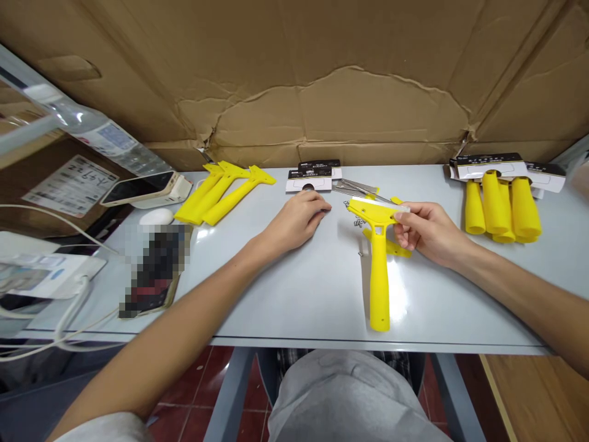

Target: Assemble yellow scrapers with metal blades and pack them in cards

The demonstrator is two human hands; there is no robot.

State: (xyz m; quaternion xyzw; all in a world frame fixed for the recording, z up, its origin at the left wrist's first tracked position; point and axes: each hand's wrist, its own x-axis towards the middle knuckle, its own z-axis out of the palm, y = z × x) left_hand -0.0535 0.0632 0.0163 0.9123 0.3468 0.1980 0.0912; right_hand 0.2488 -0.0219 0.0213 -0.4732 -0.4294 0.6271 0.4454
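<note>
The right hand (426, 236) pinches the yellow scraper (378, 258), which lies at its nine o'clock, long axis pointing to six, while the left hand (301, 218) curls farther off, any contents hidden

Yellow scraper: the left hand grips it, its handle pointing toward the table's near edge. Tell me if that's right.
Wrong hand: the head view shows the right hand gripping the yellow scraper. Its handle does point toward the table's near edge.
</note>
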